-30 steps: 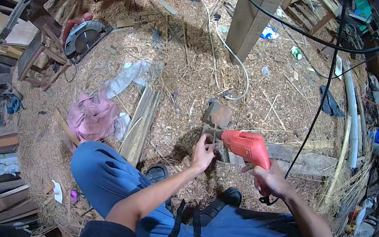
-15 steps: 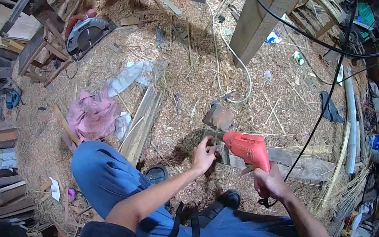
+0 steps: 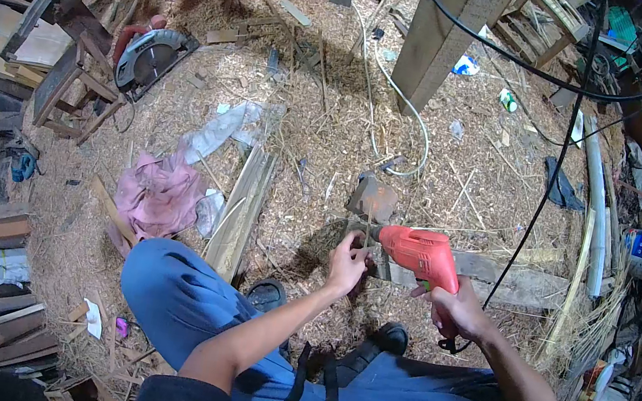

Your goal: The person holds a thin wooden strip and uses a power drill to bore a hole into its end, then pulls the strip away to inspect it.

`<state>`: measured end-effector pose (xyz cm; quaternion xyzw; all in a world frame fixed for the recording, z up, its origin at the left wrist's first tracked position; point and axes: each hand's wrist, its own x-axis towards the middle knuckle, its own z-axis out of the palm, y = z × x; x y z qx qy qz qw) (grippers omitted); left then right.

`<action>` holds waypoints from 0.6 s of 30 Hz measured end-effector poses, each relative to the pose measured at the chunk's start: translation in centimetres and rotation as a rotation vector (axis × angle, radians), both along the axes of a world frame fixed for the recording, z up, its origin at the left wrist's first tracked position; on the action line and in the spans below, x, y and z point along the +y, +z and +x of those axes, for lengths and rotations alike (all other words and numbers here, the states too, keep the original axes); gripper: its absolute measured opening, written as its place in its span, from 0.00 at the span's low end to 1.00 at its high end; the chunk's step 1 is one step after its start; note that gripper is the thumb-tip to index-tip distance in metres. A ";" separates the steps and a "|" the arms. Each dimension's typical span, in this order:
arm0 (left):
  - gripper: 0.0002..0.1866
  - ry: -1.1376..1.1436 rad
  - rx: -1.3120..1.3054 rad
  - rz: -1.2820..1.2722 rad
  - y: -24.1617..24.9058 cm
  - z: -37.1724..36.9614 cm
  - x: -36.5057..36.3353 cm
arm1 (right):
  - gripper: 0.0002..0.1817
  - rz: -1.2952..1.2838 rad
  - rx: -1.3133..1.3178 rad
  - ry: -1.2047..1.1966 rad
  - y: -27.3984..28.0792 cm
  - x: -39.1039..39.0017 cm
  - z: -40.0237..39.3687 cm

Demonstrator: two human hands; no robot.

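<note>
My right hand is wrapped round the handle of a red corded power drill, which points left. Its chuck end is close to the fingers of my left hand. The left fingers are bent in a pinch around a thin wooden stick that stands in front of the drill's tip. Just beyond them sits a rusty brown block. The drill bit itself is too small to make out. A weathered plank lies on the ground behind the drill.
Wood shavings cover the ground. A circular saw rests at the upper left, near a pink cloth and a narrow board. A wooden post rises ahead. A black cable hangs at the right.
</note>
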<state>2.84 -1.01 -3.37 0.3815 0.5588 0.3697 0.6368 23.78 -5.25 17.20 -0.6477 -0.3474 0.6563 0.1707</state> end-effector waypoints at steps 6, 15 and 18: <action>0.20 -0.097 0.065 -0.029 0.5 -0.3 0.2 | 0.16 0.062 0.005 -0.054 0.9 0.2 -0.9; 0.18 -0.095 0.076 -0.006 0.8 -0.4 0.2 | 0.14 0.035 -0.048 -0.004 0.7 0.2 -0.5; 0.18 -0.091 0.083 -0.014 1.1 -0.4 0.3 | 0.14 0.050 -0.034 -0.019 0.4 0.1 -0.5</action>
